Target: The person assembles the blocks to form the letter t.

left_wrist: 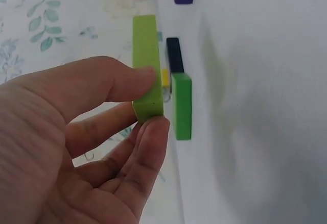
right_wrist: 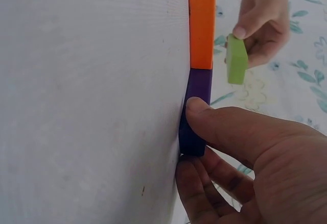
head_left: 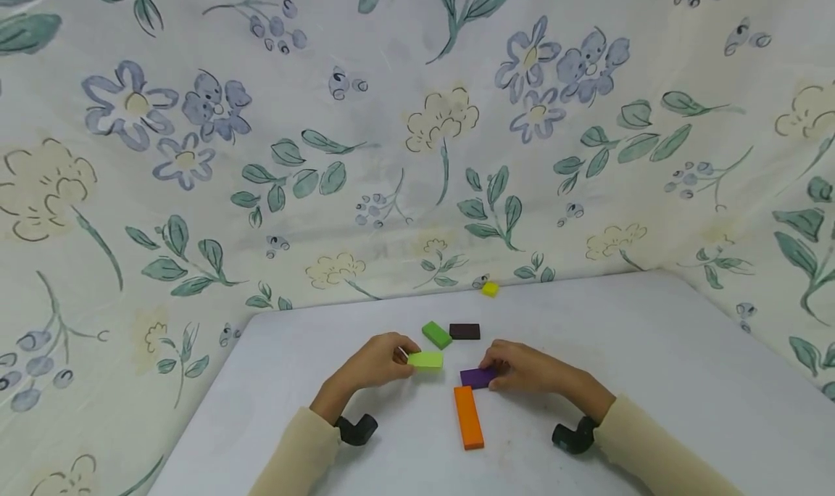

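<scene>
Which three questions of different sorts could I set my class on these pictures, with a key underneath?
1. Choose one. The left hand holds:
A) the orange block
B) the lime-green block
C) the dark block
2. True or false: the right hand grips the purple block.
3. Name the block that lies farthest from both hands.

Key: 1. B. 2. True. 3. The yellow block.

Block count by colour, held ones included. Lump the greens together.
Green: 2 (light green block in the left hand; darker green block)
Purple: 1 (purple block, right hand gripping it)
Orange: 1 (orange block)
Black or very dark brown: 1 (dark block)
Yellow: 1 (yellow block)
Total: 6
</scene>
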A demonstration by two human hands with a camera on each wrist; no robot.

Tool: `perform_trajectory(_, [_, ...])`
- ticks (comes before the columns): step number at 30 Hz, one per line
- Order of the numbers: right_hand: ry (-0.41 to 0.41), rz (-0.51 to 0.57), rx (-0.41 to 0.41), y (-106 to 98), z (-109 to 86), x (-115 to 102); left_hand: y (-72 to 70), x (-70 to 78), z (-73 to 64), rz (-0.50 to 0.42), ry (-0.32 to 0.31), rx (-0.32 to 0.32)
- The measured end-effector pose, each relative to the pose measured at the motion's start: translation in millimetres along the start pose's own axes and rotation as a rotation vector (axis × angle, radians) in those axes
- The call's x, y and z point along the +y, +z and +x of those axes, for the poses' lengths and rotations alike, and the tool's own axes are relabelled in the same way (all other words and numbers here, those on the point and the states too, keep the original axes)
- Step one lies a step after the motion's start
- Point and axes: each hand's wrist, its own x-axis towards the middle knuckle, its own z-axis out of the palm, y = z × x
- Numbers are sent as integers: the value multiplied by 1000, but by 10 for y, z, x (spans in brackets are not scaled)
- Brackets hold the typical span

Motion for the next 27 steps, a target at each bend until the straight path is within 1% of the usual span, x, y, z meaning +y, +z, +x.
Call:
perform_trajectory(3, [-5,-6,-2,2,1,4,37,16,-5,-9,13,-4])
perform_trajectory(11, [-18,-21,10,5,8,8,122,52,-4,-50,0,-33])
perform_trajectory(16, [-9,-10,3,0,-6,0,186,69,9,-42,8,-41])
perform_trajectory(21, [-7,-4,10,-6,-15,-20,210,87,16,-38,10,-42])
perform_trajectory(27, [-19,-1,10,1,-9,-17,238,102,10,-44,12,-58])
